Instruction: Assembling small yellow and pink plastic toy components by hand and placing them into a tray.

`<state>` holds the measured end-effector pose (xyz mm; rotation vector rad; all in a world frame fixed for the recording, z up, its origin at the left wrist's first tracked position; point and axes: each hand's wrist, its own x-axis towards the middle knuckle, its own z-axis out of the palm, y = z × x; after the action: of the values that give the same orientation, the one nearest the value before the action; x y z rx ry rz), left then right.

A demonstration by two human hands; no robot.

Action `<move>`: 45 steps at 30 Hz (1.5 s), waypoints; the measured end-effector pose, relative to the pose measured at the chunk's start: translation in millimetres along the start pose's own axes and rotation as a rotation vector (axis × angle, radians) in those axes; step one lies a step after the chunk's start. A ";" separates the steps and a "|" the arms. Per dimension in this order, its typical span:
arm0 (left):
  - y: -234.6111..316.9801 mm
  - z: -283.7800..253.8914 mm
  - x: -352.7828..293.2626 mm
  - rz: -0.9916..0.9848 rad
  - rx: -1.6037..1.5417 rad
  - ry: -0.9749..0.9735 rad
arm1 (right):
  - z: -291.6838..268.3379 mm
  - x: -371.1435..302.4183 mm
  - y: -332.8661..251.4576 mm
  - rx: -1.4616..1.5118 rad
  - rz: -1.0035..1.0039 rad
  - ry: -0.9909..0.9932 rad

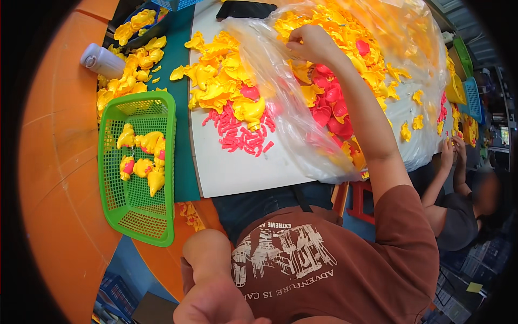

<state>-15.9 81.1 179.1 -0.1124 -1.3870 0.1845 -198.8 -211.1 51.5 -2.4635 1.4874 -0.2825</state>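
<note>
Overlapping yellow parts (353,27): right hand (313,44); can't tell its grip;
Left hand (216,305): before shirt (367,270), apart from right; grip unclear

White capital lettering (306,281) can be read on the brown short-sleeved cloth T-shirt (356,259), near in the scene: a shorter line far of a white printed drawing (291,248), a longer one near it, both upside down.

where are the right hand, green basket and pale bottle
Right hand (316,44): head view, back of the hand
Green basket (143,223): head view, its near inner wall
Pale bottle (107,62): head view, side of its body
</note>
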 end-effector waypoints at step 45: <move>-13.5 -34.5 -191.1 -1.843 -0.272 0.944 | 67.2 -153.9 -131.7 0.838 0.004 0.226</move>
<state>-14.0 31.6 -9.2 0.7633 -0.1592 -1.4124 -139.7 -8.1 22.8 -1.7826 1.1104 -0.9797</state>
